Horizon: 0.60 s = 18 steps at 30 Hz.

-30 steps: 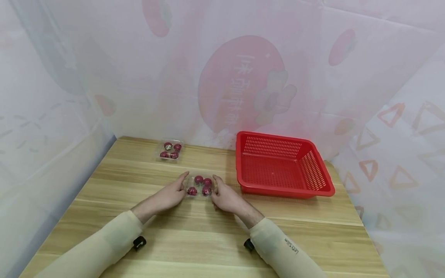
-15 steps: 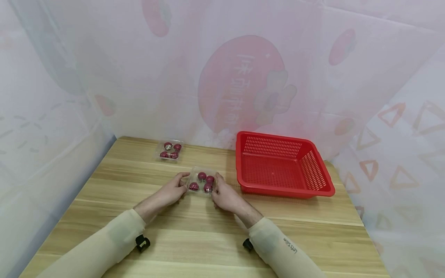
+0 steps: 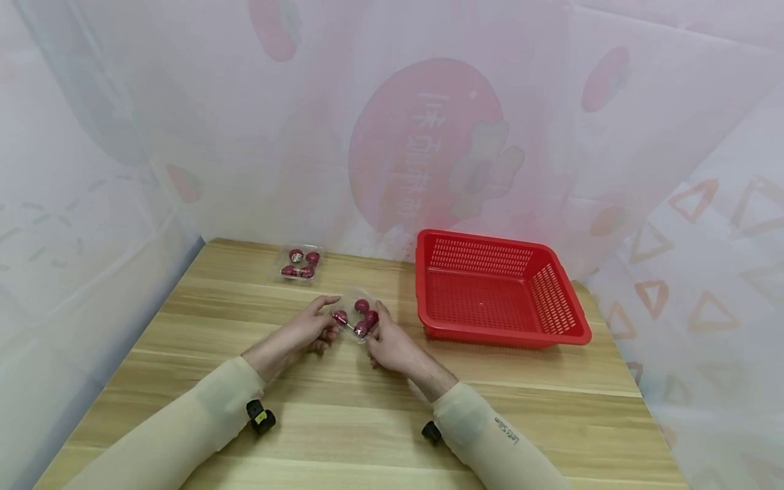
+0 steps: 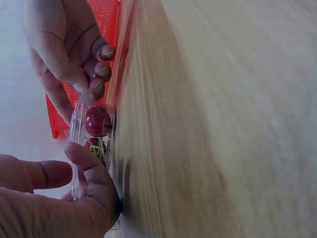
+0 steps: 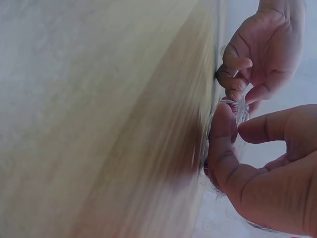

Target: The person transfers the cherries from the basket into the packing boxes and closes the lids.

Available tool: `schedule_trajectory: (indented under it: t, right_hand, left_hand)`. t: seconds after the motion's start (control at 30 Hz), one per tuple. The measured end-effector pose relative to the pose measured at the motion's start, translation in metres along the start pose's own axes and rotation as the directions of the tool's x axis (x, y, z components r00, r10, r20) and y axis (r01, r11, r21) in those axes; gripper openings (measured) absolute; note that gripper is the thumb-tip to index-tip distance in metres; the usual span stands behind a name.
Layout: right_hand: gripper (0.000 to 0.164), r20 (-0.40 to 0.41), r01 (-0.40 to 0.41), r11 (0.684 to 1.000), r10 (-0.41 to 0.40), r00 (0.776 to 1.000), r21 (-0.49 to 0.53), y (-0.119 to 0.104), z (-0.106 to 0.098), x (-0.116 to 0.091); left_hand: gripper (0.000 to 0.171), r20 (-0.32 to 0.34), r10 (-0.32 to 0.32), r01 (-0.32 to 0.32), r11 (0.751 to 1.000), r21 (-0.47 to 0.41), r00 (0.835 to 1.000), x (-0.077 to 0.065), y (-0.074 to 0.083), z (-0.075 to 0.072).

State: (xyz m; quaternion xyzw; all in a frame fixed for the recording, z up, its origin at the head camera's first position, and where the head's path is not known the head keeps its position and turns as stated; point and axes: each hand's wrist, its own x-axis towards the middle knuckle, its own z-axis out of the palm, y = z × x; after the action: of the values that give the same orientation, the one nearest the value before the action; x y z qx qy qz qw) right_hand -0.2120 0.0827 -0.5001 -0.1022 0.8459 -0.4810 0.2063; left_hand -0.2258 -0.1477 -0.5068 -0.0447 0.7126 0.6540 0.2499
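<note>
A clear plastic box [image 3: 352, 314] with several round, dark red balls in it is tilted and turned between both hands over the wooden table. The left hand [image 3: 301, 331] pinches its left edge between thumb and fingers. On the right side, the right hand [image 3: 392, 344] grips the box, thumb and finger on either side of the rim. Thin pale green strands [image 4: 99, 147] show beside a dark red ball [image 4: 98, 121] in the left wrist view. The right hand's fingers hide much of the box in the right wrist view.
A second clear box [image 3: 300, 264] of dark red balls lies near the table's back edge, at left. To the right of the hands stands a red plastic basket [image 3: 502, 338] with slotted walls. A printed curtain [image 3: 306, 136] hangs behind the wooden table [image 3: 343, 435].
The box, first flat on the table between the hands, has been lifted and turned, shifting slightly away from the person. The left hand's grip has changed at its edge; the second box stays put.
</note>
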Motion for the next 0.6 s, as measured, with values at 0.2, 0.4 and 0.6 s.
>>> schedule_trajectory:
  t: [0.2, 0.4, 0.6]
  right_hand:
    - [0.091, 0.001, 0.005, 1.000, -0.005, 1.000, 0.013, 0.000, 0.001, 0.000]
    - [0.093, 0.005, 0.004, 1.000, -0.004, 1.000, 0.030, -0.002, -0.001, -0.001]
    - [0.091, 0.018, 0.012, 1.000, -0.012, 1.000, 0.003, 0.005, -0.004, 0.004]
  left_hand:
    - [0.067, -0.029, -0.008, 0.008, 1.000, -0.020, 1.000, 0.003, -0.002, 0.002]
    - [0.059, -0.023, 0.018, -0.017, 1.000, 0.018, 1.000, 0.004, -0.004, 0.000]
    - [0.048, -0.030, 0.049, -0.046, 0.995, 0.093, 0.998, 0.007, -0.008, -0.010]
